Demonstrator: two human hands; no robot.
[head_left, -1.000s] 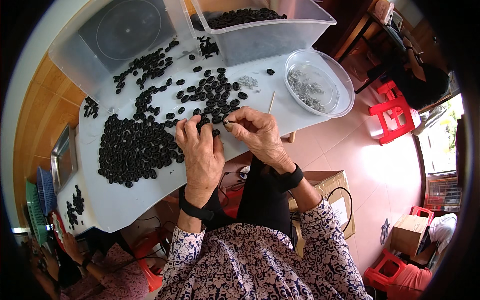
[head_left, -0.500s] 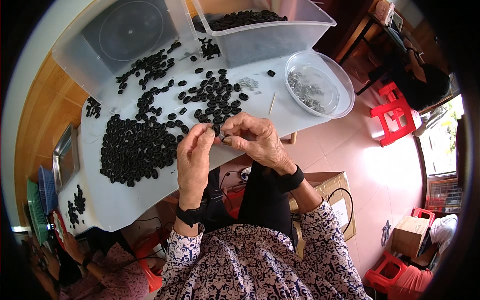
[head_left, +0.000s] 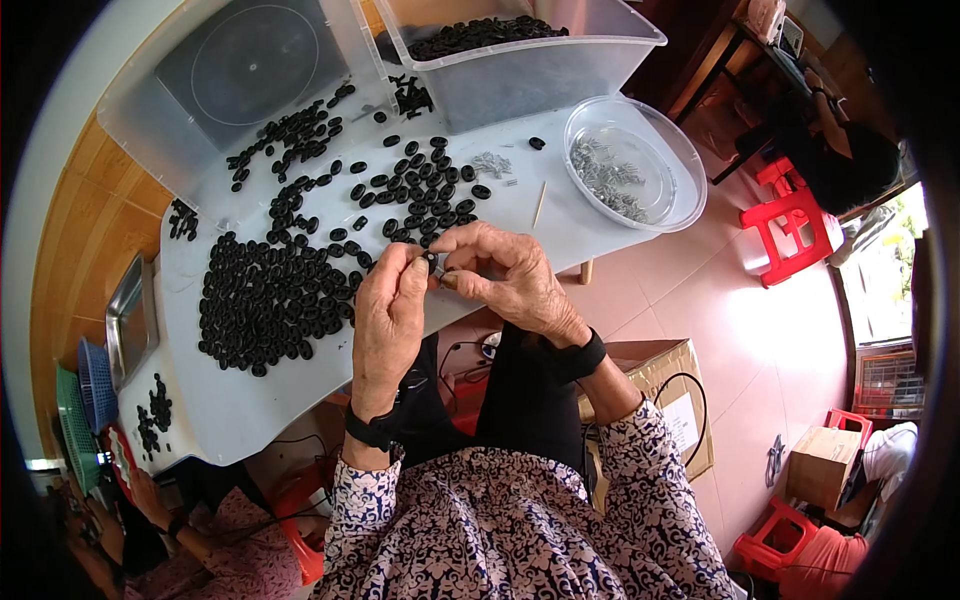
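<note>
Between the thumb and fingers of my left hand (head_left: 388, 315) is a small black oval plastic piece (head_left: 431, 258). My right hand (head_left: 520, 285) is pinched close beside it, thumb against fingers; a tiny dark thing shows at its fingertips, too small to name. Just beyond both hands lies a loose group of black oval pieces (head_left: 430, 185) of the same sort. A large dense heap of them (head_left: 265, 300) spreads to the left of my left hand. A few small silvery metal pieces (head_left: 490, 163) rest on the white table (head_left: 330, 385) past the group.
A round clear tub (head_left: 690, 190) with small metal pieces stands at the table's right. Behind are a clear bin (head_left: 520, 95) of black parts and a tipped clear bin (head_left: 150, 120). A thin wooden stick (head_left: 539, 204) lies nearby. Another person's hand (head_left: 150, 495) shows at lower left.
The view has shifted slightly. Both hands stay together at the same spot, and the black oval piece in my left fingers looks slightly turned.
</note>
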